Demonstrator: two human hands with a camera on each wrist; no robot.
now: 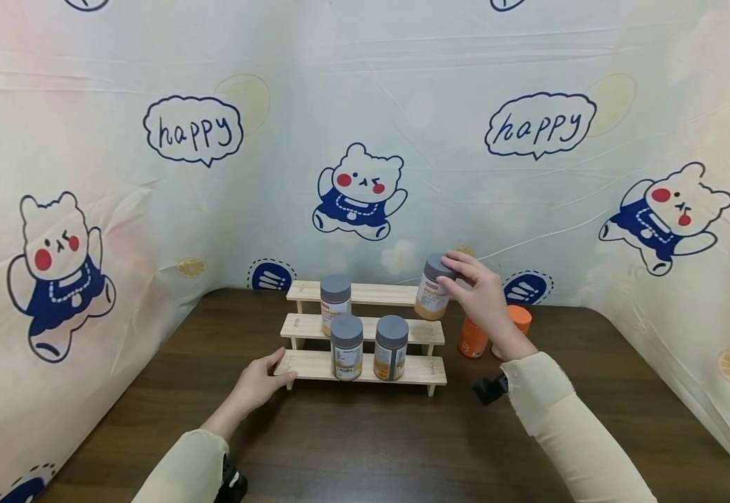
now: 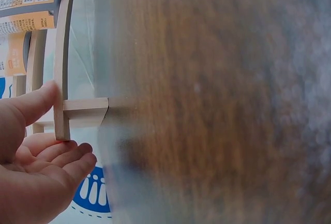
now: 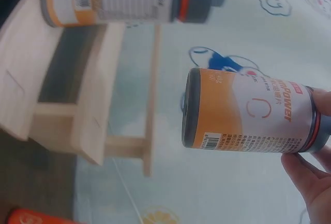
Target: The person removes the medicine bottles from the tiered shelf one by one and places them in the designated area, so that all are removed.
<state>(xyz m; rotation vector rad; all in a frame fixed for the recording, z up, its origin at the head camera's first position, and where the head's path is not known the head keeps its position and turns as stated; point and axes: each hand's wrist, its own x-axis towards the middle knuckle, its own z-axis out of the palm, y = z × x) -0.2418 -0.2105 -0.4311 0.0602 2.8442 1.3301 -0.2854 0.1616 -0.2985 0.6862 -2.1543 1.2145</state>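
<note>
My right hand (image 1: 480, 290) grips a jar (image 1: 432, 288) by its grey lid, above the right end of the wooden three-step rack (image 1: 365, 377). In the right wrist view this jar (image 3: 248, 113) has an orange and white label and hangs apart from the steps. At the rack's left front corner my left hand (image 1: 258, 383) holds the end of the lowest step, thumb on top and fingers at its end. Two grey-lidded jars (image 1: 347, 349) (image 1: 392, 349) stand on the lowest step. Another jar (image 1: 336, 304) stands behind them on the middle step, its base partly hidden.
Right of the rack, an orange container (image 1: 473, 339) and a second orange-lidded container (image 1: 519, 318) stand on the dark wooden table (image 1: 365, 447), partly hidden by my right arm. A printed cloth (image 1: 365, 84) hangs behind the table and along its sides.
</note>
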